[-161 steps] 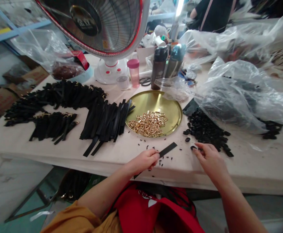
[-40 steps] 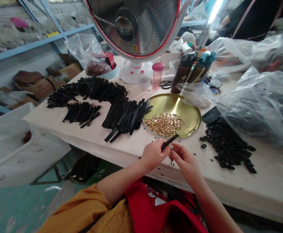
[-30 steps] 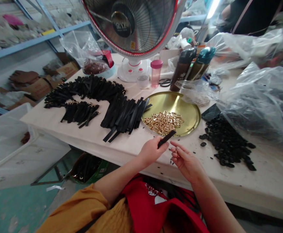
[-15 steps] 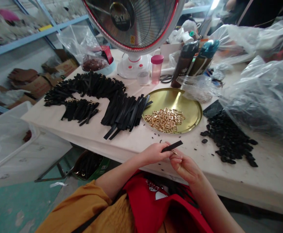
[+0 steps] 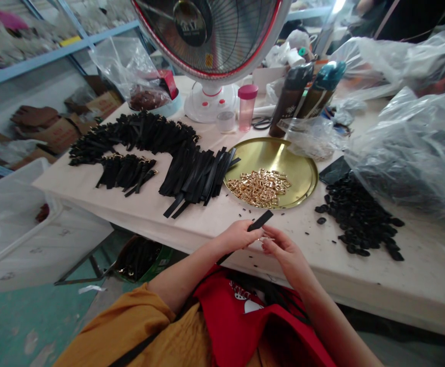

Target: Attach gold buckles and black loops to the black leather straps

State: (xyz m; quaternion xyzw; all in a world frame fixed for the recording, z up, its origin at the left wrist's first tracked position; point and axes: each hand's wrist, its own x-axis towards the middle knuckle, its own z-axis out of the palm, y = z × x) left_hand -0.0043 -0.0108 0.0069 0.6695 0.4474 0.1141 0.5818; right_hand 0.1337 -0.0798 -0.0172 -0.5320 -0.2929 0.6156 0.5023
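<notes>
My left hand (image 5: 239, 236) is closed around a black strap (image 5: 261, 220). One end of the strap sticks out above the fingers, and the other comes out below, near the table edge. Right beside it, my right hand (image 5: 285, 251) has its fingers pinched on a small gold buckle (image 5: 267, 239), which is mostly covered by the fingertips. Both hands nearly meet over the table's front edge. Past them, a round gold tray (image 5: 298, 178) bears a heap of gold buckles (image 5: 262, 187). Left of the tray lies a pile of loose black straps (image 5: 195, 176).
Bundled black straps with gold hardware (image 5: 141, 132) curve along the left. Small black pieces (image 5: 360, 219) and a plastic bag (image 5: 417, 153) lie at right. Behind stand a fan (image 5: 210, 102), a pink-lidded bottle (image 5: 247, 109) and dark spray cans (image 5: 291, 99).
Both hands have shifted slightly left. The strap in my left hand is tilted more steeply, its lower end now showing below the hand. The buckle is more hidden by the fingers.
</notes>
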